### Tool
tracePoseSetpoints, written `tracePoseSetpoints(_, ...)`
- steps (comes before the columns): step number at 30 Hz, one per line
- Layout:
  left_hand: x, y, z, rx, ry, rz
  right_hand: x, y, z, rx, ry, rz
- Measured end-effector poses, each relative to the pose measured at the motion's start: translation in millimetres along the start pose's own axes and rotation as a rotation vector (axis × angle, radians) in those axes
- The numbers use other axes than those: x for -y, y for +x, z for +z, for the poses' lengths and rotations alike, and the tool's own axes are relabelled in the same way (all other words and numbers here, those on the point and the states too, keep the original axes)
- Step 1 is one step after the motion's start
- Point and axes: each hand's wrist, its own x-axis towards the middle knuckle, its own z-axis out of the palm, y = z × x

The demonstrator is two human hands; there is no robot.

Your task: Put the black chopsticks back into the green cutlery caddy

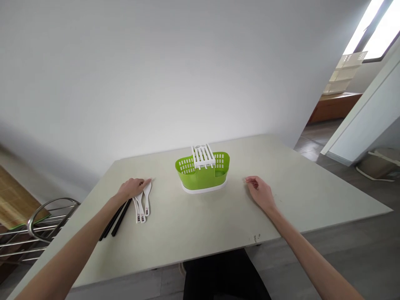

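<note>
My left hand (131,187) lies over the upper ends of several white spoons (146,202) on the left of the table, its fingers stretched towards the rightmost spoon. Several black chopsticks (121,218) lie just left of the spoons, their upper ends under my left hand and wrist. At the table's middle stands a green basket (200,180) with slotted walls, a white base and a white slotted rack (203,156) across its top. To the right of this basket, my right hand (261,191) rests on the tabletop, fingers loosely bent and holding nothing.
The pale table (218,225) meets a white wall (187,75) at the back. A metal rack (40,229) stands off the left edge, near a wooden board (18,196). Dark marks (256,237) show by the front edge. A doorway and window lie at far right.
</note>
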Motion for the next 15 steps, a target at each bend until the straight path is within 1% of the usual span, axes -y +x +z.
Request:
tracePoseSetpoints(2,-6,-5,-4.5,0.017,0.077,-0.045,0,0,0,-0.003,0.0,0.003)
tracePoseSetpoints(5,-13,-12,-9.8,0.027,0.185,-0.018,0,0,0,-0.01,0.0,0.006)
tracePoseSetpoints(7,-17,-16,-12.2,-0.004,0.248,0.022,0,0,0,-0.013,-0.001,0.005)
tracePoseSetpoints(9,-24,-19,-15.9,-0.063,0.292,0.015,-1,0,0,-0.016,-0.001,0.004)
tracePoseSetpoints(11,-36,-22,-23.2,-0.169,0.304,-0.014,-1,1,0,-0.018,0.0,0.006)
tracePoseSetpoints(12,-46,-24,-28.5,-0.247,0.286,-0.006,-1,1,1,-0.019,0.001,0.007)
tracePoseSetpoints(13,-58,-28,-34.7,-0.338,0.252,0.03,-1,1,1,-0.019,0.001,0.009)
tracePoseSetpoints(14,-73,-32,-41.6,-0.435,0.196,0.103,-1,1,1,-0.02,0.002,0.01)
tracePoseSetpoints(15,-91,-38,-48.6,-0.536,0.134,0.205,-1,1,1,-0.021,0.002,0.012)
